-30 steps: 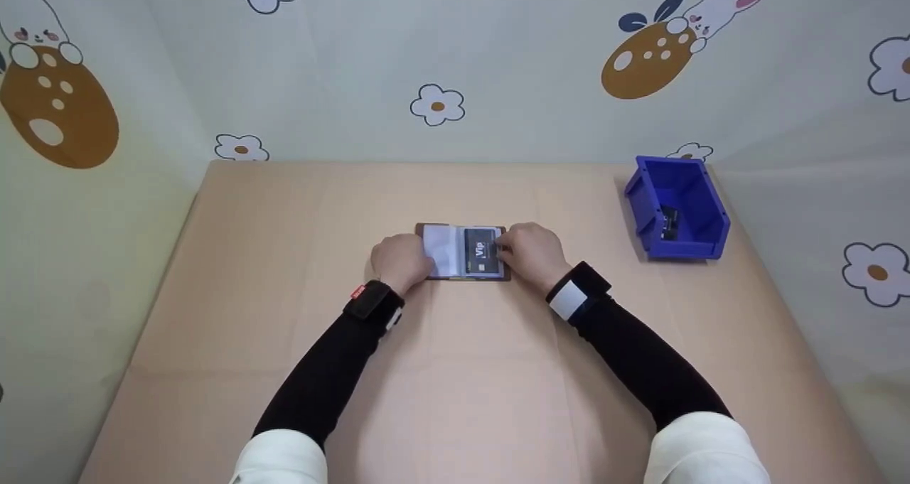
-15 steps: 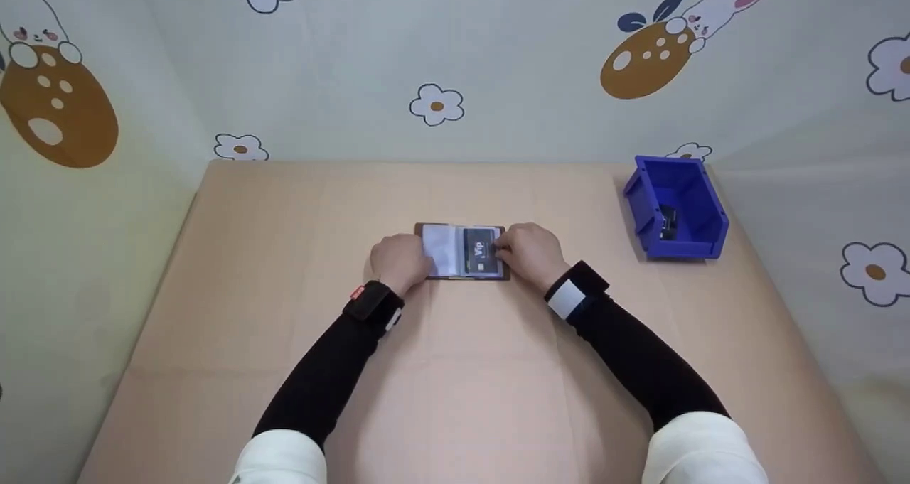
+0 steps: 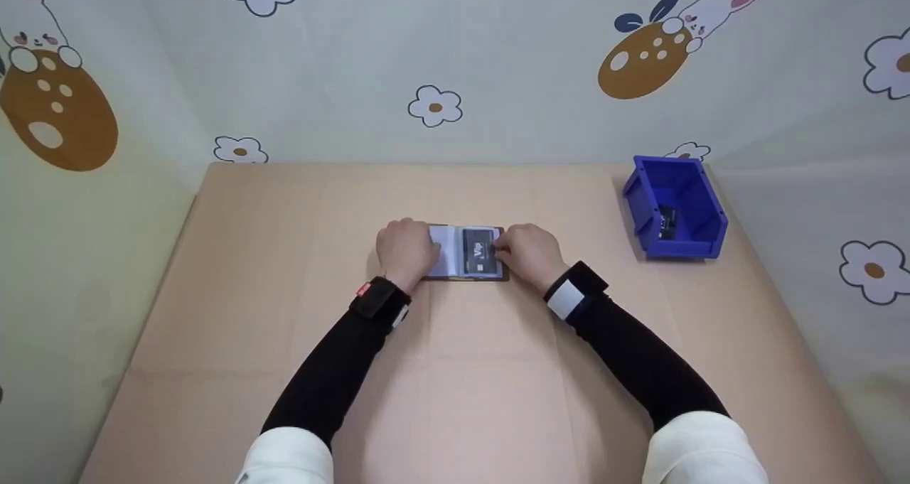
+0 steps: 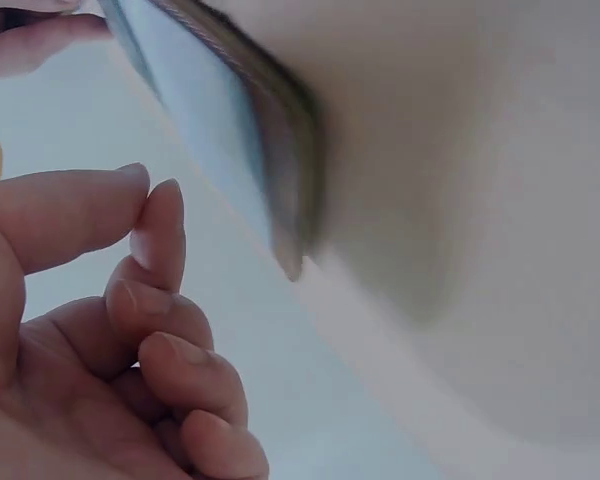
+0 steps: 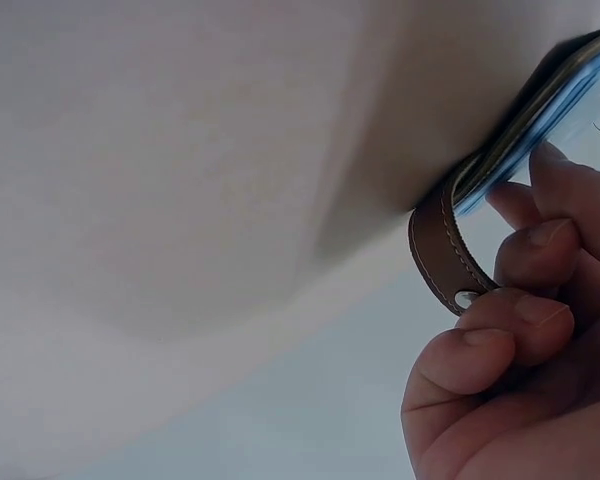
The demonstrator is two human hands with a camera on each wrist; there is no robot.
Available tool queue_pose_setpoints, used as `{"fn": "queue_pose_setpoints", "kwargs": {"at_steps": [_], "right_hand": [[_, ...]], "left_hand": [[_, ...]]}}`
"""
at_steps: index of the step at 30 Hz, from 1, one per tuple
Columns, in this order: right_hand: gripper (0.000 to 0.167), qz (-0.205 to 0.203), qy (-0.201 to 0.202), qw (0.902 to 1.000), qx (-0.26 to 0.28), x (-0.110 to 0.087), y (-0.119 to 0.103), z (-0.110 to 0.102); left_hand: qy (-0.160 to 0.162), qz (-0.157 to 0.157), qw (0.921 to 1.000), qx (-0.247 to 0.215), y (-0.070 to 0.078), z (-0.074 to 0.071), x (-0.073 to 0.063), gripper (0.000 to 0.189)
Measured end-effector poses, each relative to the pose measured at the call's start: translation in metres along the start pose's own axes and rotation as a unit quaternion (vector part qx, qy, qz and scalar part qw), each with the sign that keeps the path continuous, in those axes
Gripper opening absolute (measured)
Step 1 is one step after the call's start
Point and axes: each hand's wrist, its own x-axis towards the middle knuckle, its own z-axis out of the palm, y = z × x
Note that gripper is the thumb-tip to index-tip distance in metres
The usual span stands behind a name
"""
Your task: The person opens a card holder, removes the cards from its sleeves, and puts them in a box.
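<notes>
A brown card holder (image 3: 446,279) lies spread on the table, its clear sleeves showing. A black card marked "Vip" (image 3: 478,249) sits in the right-hand sleeve. My right hand (image 3: 533,255) pinches the holder's right edge, thumb at the sleeves; its other fingers curl beside the brown snap strap (image 5: 442,245) in the right wrist view. At the holder's left side is my left hand (image 3: 407,251), overlapping it from above. The left wrist view shows that hand's thumb and index tips meeting with nothing visible between them, the other fingers curled, apart from the holder's corner (image 4: 298,200).
A blue bin (image 3: 680,249) stands at the table's back right, with black cards (image 3: 667,222) inside. The tan table (image 3: 490,384) ends at a patterned cloth backdrop (image 3: 341,79) behind and on both sides.
My left hand has moved slightly up and right from the holder's left edge, covering more of it. The right hand stays at the right edge, and the holder lies where it was.
</notes>
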Motion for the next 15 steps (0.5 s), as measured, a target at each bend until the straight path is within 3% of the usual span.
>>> {"fn": "queue_pose_setpoints", "kwargs": {"at_steps": [5,15], "right_hand": [[0.019,-0.006,0.003,1.0,-0.005,0.0,0.0,-0.001],[0.018,-0.008,0.005,0.9999,-0.012,-0.001,0.0,0.0]], "left_hand": [[-0.005,0.009,0.9992,-0.039,0.015,0.001,0.002,0.03],[-0.036,-0.015,0.9981,-0.048,0.028,0.018,0.009,0.026]]}}
